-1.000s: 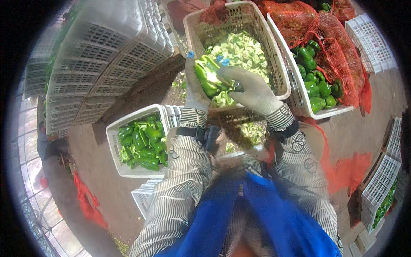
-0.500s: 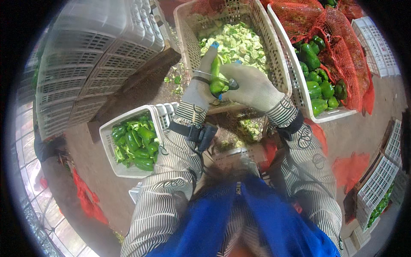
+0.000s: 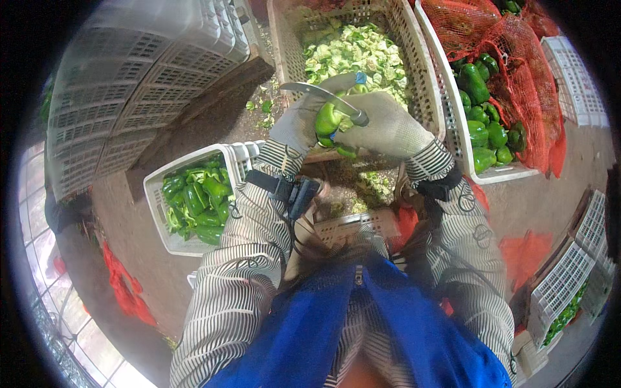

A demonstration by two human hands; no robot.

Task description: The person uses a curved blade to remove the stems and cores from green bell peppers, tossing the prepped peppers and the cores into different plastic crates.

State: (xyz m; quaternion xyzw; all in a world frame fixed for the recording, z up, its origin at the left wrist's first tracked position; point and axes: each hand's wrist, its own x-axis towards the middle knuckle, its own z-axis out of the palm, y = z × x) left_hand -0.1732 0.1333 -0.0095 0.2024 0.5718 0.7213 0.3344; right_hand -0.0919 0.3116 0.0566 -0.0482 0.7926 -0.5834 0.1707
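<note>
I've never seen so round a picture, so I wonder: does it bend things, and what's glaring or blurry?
In the head view, the stacked white crates bow toward the black rim; at the head view's lower left, a gridded surface glares nearly white; mid-head view, the knife looks fairly crisp, while the blue garment below looks softer.

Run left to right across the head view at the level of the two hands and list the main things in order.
Stacked pale crates → gloved left hand → held green pepper → gloved right hand → loose green peppers → red mesh bag.
</note>
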